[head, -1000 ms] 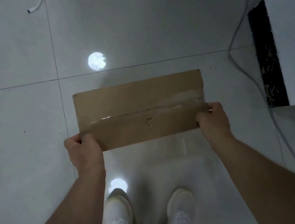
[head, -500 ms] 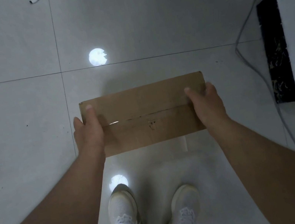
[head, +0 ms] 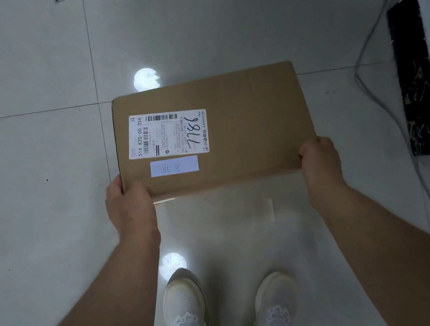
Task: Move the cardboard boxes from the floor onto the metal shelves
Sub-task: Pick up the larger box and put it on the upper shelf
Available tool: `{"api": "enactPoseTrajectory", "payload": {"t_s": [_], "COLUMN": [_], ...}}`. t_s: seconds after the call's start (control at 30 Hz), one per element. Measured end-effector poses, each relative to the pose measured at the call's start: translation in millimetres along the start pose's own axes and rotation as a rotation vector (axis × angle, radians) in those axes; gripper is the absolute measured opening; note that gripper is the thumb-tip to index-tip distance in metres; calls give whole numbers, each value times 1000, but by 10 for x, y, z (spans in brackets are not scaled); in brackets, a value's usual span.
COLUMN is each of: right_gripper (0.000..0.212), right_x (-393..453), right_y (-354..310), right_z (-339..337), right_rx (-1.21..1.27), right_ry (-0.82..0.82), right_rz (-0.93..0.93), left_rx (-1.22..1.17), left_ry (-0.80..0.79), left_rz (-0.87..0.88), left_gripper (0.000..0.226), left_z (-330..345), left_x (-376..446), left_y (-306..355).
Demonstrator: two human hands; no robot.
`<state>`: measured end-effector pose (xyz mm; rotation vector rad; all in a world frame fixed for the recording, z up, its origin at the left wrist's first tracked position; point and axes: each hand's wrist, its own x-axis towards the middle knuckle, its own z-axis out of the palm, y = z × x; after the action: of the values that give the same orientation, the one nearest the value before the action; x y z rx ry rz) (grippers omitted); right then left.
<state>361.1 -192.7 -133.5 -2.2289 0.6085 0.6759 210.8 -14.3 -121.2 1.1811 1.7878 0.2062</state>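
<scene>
I hold a flat brown cardboard box (head: 244, 126) out in front of me above the tiled floor, its broad face up. A white shipping label (head: 167, 133) and a small pale blue note are stuck on that face. My left hand (head: 130, 205) grips the box's near left corner, thumb on top. My right hand (head: 321, 165) grips the near right corner. No metal shelves are in view.
Glossy grey floor tiles (head: 28, 194) spread all around, with my two white shoes (head: 189, 320) below the box. A white block with a black marbled side (head: 416, 78) stands at the right edge. A grey cable (head: 387, 111) runs along the floor beside it.
The box has turned from its narrow taped side to its broad labelled face. Both hands have shifted back to its near corners.
</scene>
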Motion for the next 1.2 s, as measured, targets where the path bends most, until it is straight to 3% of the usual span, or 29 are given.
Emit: {"api": "enactPoseTrajectory", "payload": {"t_s": [0.13, 0.37, 0.53, 0.63, 0.77, 0.93, 1.1, 1.2], "right_gripper": [47, 60, 69, 62, 68, 60, 63, 58], "right_x": [-9, -15, 65, 155, 88, 79, -16, -116], "right_y": [200, 411, 452, 584, 691, 751, 586, 399], "right_z": [91, 144, 139, 102, 162, 189, -6, -203], "right_rx": [3, 16, 18, 92, 118, 159, 271, 357], "right_ry": [-79, -77, -132, -112, -149, -169, -134, -126], "right_rz": [38, 60, 16, 84, 43, -24, -46, -37], "left_rx": [25, -1, 40, 43, 0, -84, -76, -92], "left_ry": [-10, -59, -120, -129, -155, -172, -191, -208], "left_rz": [-28, -13, -19, 1, -3, 18, 49, 95], "left_gripper": [42, 43, 61, 55, 59, 39, 61, 60], "left_z": [9, -13, -29, -39, -40, -72, -207, -302], "left_x": [43, 119, 204, 240, 258, 236, 117, -30], "left_y": [-178, -345, -511, -615, -748, -703, -483, -233]}}
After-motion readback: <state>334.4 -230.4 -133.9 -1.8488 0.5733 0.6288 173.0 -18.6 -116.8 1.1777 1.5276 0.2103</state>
